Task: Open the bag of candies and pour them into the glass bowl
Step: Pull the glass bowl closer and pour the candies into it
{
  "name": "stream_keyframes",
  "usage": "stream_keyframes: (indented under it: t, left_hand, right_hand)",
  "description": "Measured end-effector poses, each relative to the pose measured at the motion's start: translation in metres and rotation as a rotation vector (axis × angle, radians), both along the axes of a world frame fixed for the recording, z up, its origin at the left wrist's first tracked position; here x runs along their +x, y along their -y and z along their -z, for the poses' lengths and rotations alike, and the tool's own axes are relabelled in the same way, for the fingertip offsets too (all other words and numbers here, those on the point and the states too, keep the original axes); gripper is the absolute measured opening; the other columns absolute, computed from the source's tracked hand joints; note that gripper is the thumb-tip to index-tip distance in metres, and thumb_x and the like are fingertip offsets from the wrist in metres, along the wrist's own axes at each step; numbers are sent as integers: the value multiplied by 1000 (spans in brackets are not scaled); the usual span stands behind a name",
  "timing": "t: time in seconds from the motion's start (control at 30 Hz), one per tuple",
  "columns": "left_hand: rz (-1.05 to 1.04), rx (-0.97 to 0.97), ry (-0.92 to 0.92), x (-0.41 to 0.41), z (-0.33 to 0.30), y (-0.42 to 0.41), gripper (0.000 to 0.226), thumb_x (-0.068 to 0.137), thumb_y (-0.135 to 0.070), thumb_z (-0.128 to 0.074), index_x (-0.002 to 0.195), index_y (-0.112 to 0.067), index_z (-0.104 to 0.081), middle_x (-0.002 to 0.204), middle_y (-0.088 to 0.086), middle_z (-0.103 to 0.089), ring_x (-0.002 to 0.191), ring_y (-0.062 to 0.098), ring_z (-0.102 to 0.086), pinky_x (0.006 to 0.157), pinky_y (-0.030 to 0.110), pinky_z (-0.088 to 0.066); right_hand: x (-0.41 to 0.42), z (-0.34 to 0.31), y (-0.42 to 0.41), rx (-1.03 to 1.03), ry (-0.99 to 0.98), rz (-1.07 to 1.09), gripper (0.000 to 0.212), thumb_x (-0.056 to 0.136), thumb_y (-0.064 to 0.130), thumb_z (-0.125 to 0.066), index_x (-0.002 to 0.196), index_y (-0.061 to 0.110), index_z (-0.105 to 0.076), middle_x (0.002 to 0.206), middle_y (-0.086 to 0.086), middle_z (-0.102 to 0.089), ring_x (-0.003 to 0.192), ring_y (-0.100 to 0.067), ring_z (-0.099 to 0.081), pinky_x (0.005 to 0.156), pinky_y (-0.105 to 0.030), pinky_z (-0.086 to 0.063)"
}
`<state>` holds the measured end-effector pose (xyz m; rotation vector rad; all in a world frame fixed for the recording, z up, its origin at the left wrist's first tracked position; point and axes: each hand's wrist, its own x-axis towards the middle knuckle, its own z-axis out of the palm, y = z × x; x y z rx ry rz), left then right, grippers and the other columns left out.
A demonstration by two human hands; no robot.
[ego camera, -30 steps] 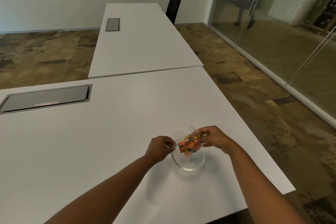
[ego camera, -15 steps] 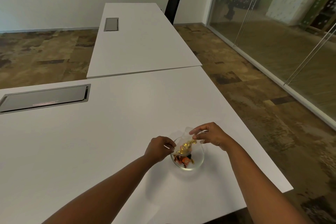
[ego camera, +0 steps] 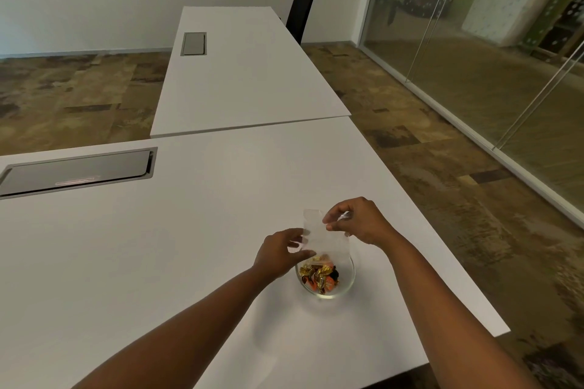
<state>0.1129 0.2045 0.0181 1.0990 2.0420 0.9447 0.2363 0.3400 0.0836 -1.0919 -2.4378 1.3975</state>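
Brightness: even, soft daylight across the white tabletop (ego camera: 158, 262).
Source: seemingly the glass wall (ego camera: 474, 57) on the right.
Shadows: faint, beneath the forearms and glass bowl (ego camera: 347, 278).
Glare: pale reflections on the glass wall.
Distortion: wide-angle bending at edges.
Blur: slight overall softness.

left hand (ego camera: 279, 254): fingers pinched, forearm extended | right hand (ego camera: 358, 222): fingers pinched, raised higher
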Motion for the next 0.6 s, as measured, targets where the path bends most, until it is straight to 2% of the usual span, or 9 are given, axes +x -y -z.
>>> stream_keyframes:
  t: [0.1,0.17,0.23,0.33,0.43,0.53,0.6]
  left_hand:
    - [-42,107,96,3,-7,-3,34,84,-24,-65,116,-13,-66,111,9,-73,100,16,-68,82,12,-49]
    - [-63,131,115,3,-11,-4,27,89,-22,-58,110,-8,-69,104,11,-74,86,6,-70,70,1,-45]
    - [-104,148,204,2,-13,-3,25,91,-18,-54,105,-5,-70,94,9,-74,65,-9,-66,61,1,-46]
    - [-167,157,360,-3,-13,-2,19,91,-16,-55,95,-10,-72,79,0,-72,58,-8,-65,64,14,-48]
    - [-199,162,428,-6,-13,0,15,89,-15,-57,84,-16,-71,74,-3,-71,57,-3,-66,64,19,-47]
    - [-211,145,481,-7,-13,3,15,88,-12,-59,93,-4,-71,75,2,-71,57,1,-67,58,15,-51]
    - [-235,153,527,-6,-15,4,14,88,-14,-59,97,-9,-69,79,2,-71,65,7,-67,58,15,-52]
  right_hand:
    - [-4,-5,3,22,-52,4,20,75,7,-75,95,8,-73,87,-1,-65,80,-13,-57,58,-16,-48]
    - [-5,-6,3,27,-104,32,32,72,8,-77,103,12,-70,90,-1,-64,86,-16,-57,63,-16,-47]
    - [-5,-6,1,-23,-120,76,48,70,11,-79,115,16,-63,99,0,-61,90,-17,-57,68,-17,-48]
    - [-1,0,-2,-217,-97,130,59,72,11,-77,126,15,-54,105,-5,-61,96,-20,-59,71,-23,-50]
    - [4,10,-2,-291,-100,195,43,75,5,-73,117,5,-62,98,-10,-66,91,-19,-61,70,-21,-50]
    - [7,20,-3,-301,-119,270,28,75,3,-73,103,-1,-69,84,-5,-69,81,-18,-64,67,-21,-51]
    - [6,24,-3,-326,-118,284,27,76,3,-73,101,-4,-69,74,-3,-67,68,-13,-62,64,-20,-52]
